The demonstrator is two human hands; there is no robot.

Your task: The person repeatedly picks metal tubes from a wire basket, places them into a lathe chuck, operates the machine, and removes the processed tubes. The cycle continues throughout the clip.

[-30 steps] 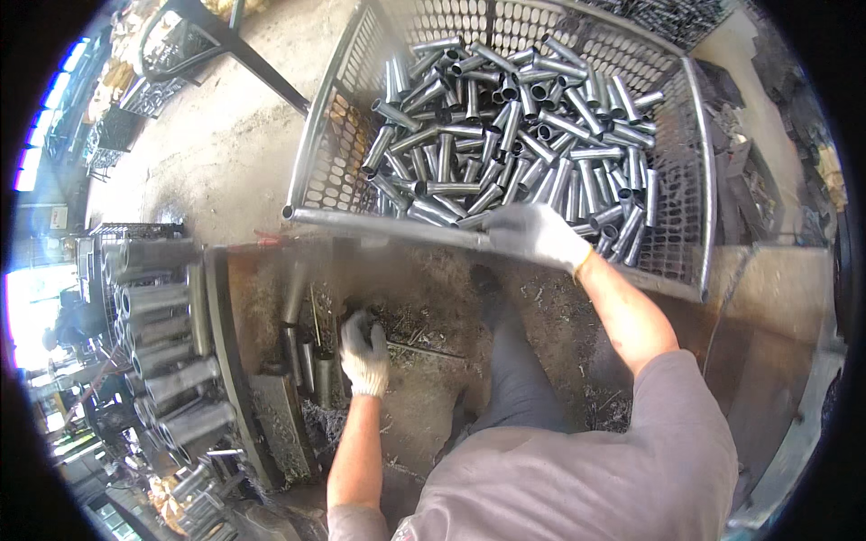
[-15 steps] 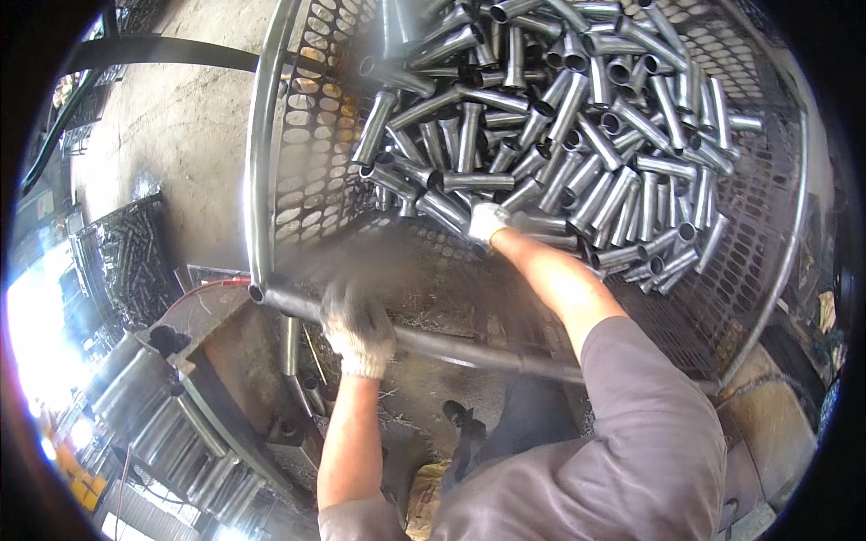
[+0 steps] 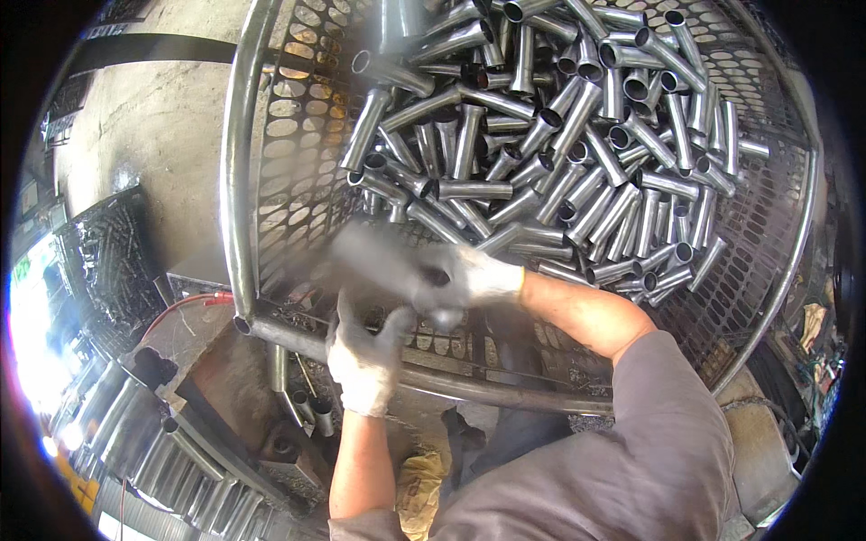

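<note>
Many short metal tubes (image 3: 577, 216) with flared ends lie heaped in a large perforated metal basket (image 3: 236, 171). My right hand (image 3: 478, 275), in a white work glove, grips one metal tube (image 3: 383, 257) above the basket's near side; motion blurs it, though a dark round end shows beside the glove. Just below that tube is my left hand (image 3: 365, 361), gloved too, with thumb and fingers spread and nothing seen between them. It sits over the basket's round near rail, and I cannot tell whether it touches the rail or the tube.
At lower left stands a rusty metal block (image 3: 216, 352) with a red cable (image 3: 185, 302) by it. Rows of longer tubes (image 3: 153, 442) lie beyond. A second bin of tubes (image 3: 108, 248) stands at far left. A yellowish sack (image 3: 419, 491) is below, near my legs.
My right hand has come back from the heap toward my left, now with a tube. My left hand's fingers, blurred over the near rail before, now point up, spread.
</note>
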